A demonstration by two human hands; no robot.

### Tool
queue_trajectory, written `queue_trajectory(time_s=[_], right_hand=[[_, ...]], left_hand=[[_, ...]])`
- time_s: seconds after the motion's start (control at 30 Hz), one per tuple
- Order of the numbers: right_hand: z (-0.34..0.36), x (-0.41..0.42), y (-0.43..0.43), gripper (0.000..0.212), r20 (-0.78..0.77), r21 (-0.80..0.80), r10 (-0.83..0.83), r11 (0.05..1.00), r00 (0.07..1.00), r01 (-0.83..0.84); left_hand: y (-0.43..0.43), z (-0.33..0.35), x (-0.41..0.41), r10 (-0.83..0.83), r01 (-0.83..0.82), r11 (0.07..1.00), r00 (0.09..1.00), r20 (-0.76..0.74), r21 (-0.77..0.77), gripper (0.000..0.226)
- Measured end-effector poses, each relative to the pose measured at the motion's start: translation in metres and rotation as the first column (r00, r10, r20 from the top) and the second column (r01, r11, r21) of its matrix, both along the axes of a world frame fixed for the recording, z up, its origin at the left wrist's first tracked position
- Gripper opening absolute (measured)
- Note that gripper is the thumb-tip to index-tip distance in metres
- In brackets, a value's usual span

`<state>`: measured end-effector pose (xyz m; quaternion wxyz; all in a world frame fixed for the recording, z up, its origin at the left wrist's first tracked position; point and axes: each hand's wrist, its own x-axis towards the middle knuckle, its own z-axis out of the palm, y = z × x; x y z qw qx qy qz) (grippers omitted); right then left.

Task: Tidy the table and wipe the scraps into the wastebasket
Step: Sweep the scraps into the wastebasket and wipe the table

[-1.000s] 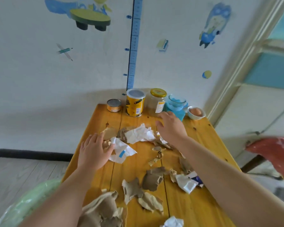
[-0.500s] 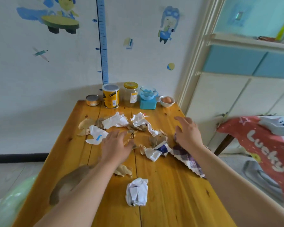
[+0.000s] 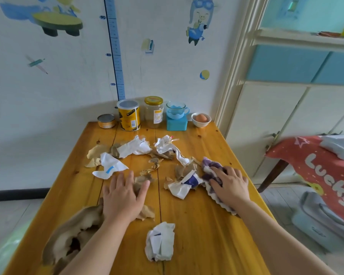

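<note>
1. Two hands are on the wooden table (image 3: 203,231). The left hand (image 3: 123,197) lies flat with its fingers spread apart, pressing on brown paper scraps (image 3: 142,181). The right hand (image 3: 229,184) is near the right edge, fingers bent down onto a purple and white cloth (image 3: 212,171) and gripping it.
2. Five things stand in a row at the back by the wall: a small flat tin (image 3: 106,121), a tall yellow can (image 3: 129,114), a glass jar (image 3: 154,112) with a yellow lid, a glass cup (image 3: 176,109) on a blue box (image 3: 176,123), and a white bowl (image 3: 201,120).
3. The scraps are white and brown torn bits. I count about five white pieces; the brown ones are too many and too mixed up to count well.
4. One crumpled white ball (image 3: 160,241) lies alone near the front, between the two arms.
5. A big brown torn piece (image 3: 72,233) lies at the front left, partly under the left arm.
6. The cloth is partly hidden under the right hand. Its wavy edge sticks out along the table side.
7. The bowl holds one brown egg (image 3: 201,117). The jar holds something pale; I cannot tell what. The cup has something blue in it. The can has a lid on, so its inside is hidden.
8. Something green and blurry (image 3: 4,247) shows at the bottom left, below the table. It is cut off, so I cannot tell if it is the wastebasket.
</note>
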<state>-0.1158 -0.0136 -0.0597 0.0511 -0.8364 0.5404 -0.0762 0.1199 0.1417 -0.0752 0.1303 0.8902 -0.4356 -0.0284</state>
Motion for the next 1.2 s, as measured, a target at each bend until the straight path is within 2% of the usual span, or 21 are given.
queue_trajectory(time_s=[0.13,0.27,0.37,0.4,0.43,0.5,0.57,0.6,0.67,0.9,1.2], right_hand=[[-0.001,0.037,0.006,0.043,0.017,0.001,0.127,0.992,0.992,-0.127],[0.000,0.065,0.023,0.040,0.042,-0.010,0.298,0.955,0.954,-0.297],[-0.001,0.058,0.030,0.039,0.201,-0.094,0.436,0.900,0.877,-0.426],[0.001,0.051,0.026,0.038,0.295,-0.171,0.417,0.908,0.860,-0.382],[0.004,0.043,0.017,0.035,0.385,-0.220,0.337,0.938,0.859,-0.269],[0.012,0.031,-0.014,0.033,0.464,-0.165,0.077,0.986,0.882,0.001],[0.014,0.027,-0.048,0.036,0.297,-0.037,-0.165,0.982,0.940,0.184],[0.010,0.028,-0.060,0.037,0.183,0.000,-0.223,0.974,0.957,0.227],[0.002,0.037,-0.076,0.040,0.097,0.021,-0.245,0.970,0.965,0.244],[0.004,0.098,-0.112,0.044,0.086,0.074,-0.006,0.997,0.996,0.000],[0.000,0.124,-0.112,0.049,0.115,0.131,0.261,0.952,0.958,-0.275]], left_hand=[[0.000,-0.001,0.002,-0.002,0.000,0.999,1.000,-0.029,-0.048,0.104],[-0.001,-0.002,0.004,-0.001,0.000,0.999,1.000,-0.015,-0.048,0.092],[0.000,-0.002,0.003,0.002,-0.003,0.997,1.000,-0.018,-0.081,0.095],[0.001,-0.002,0.003,0.001,-0.003,0.996,1.000,-0.020,-0.089,0.099],[0.001,-0.002,0.002,0.000,-0.002,0.996,1.000,-0.019,-0.089,0.103],[0.000,-0.002,0.003,0.006,-0.007,0.996,1.000,-0.016,-0.086,0.105],[-0.001,-0.002,0.004,0.001,-0.001,0.996,1.000,-0.004,-0.085,0.103],[-0.002,-0.003,0.004,0.001,-0.001,0.997,1.000,0.002,-0.080,0.101],[-0.003,-0.005,0.003,0.007,-0.005,0.997,1.000,0.019,-0.074,0.096],[-0.007,-0.003,0.003,0.043,-0.043,0.999,0.999,0.020,-0.031,0.102],[-0.006,-0.001,0.000,0.038,-0.038,0.999,0.999,0.025,-0.020,0.102]])
